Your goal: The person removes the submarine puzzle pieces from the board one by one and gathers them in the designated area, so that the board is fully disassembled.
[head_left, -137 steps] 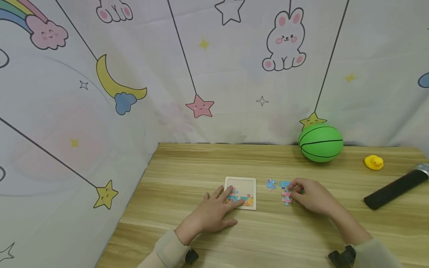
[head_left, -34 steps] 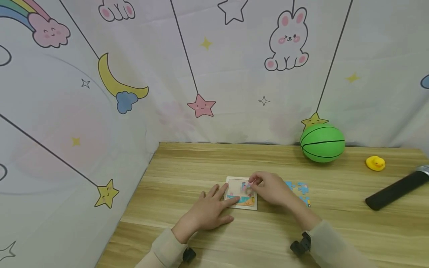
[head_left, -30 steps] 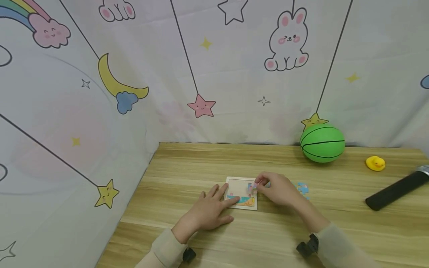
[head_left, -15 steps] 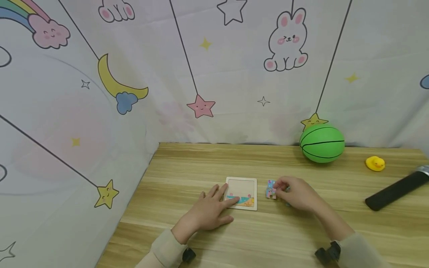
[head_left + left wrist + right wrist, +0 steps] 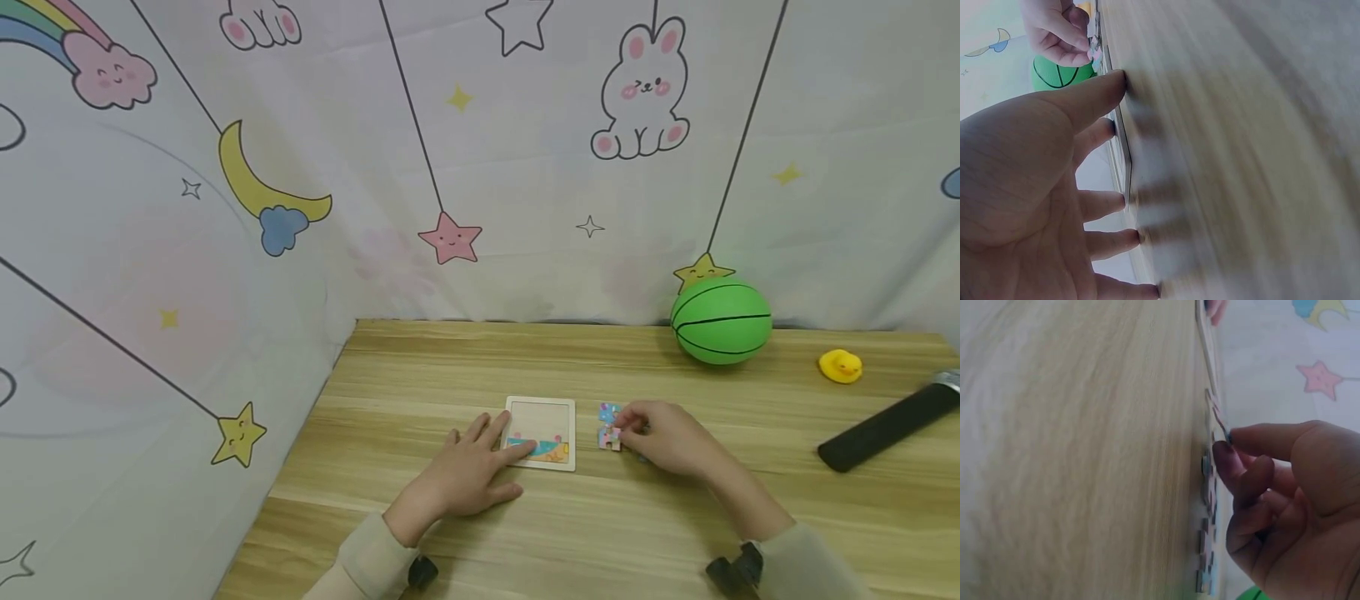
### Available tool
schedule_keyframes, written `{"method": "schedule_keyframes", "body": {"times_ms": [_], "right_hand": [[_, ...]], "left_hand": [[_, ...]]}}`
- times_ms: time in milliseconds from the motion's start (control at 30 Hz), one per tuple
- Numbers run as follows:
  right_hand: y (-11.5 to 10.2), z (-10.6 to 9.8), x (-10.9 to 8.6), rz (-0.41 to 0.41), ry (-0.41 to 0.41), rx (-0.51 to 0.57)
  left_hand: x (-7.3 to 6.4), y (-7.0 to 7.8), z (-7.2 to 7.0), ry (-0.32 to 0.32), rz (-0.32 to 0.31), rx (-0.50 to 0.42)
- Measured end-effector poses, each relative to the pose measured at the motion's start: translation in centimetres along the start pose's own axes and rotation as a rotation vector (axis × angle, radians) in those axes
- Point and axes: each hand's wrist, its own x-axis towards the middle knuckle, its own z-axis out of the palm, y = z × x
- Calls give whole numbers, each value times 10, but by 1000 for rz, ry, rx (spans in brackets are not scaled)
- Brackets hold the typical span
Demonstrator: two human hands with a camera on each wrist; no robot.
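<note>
A square puzzle tray (image 5: 542, 401) with a pale wooden rim lies on the table, its bottom row filled with teal and orange pieces and its upper part bare. My left hand (image 5: 468, 479) rests across the tray's left side, fingers spread, the index fingertip on the filled row. To the right of the tray my right hand (image 5: 663, 437) pinches a pink puzzle piece (image 5: 611, 438) between thumb and index finger. The right wrist view shows this held piece (image 5: 1221, 417) tilted above the table. Just behind it lies a blue puzzle piece (image 5: 608, 411). My right hand covers others.
More loose puzzle pieces (image 5: 1205, 544) lie beneath my right hand in the right wrist view. A green ball (image 5: 722, 321) stands at the back by the printed cloth. Farther right are a yellow rubber duck (image 5: 840, 366) and a black-handled object (image 5: 885, 423).
My right hand has carried the pink piece from above the tray back to the right, beside the loose pieces. The tray's upper part now shows bare. My left hand stays nearly still.
</note>
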Motion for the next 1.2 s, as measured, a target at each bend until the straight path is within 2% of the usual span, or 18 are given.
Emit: {"method": "schedule_keyframes", "body": {"times_ms": [233, 400, 733, 1200], "right_hand": [[0, 0, 0, -1, 34, -44], [-6, 4, 3, -48, 67, -50], [-26, 28, 12, -121, 2, -28], [-41, 46, 22, -112, -66, -61]], "left_hand": [[-1, 0, 1, 4, 5, -1], [-1, 0, 0, -1, -1, -12], [-1, 1, 0, -1, -3, -27], [1, -1, 0, -5, 5, 6]]}}
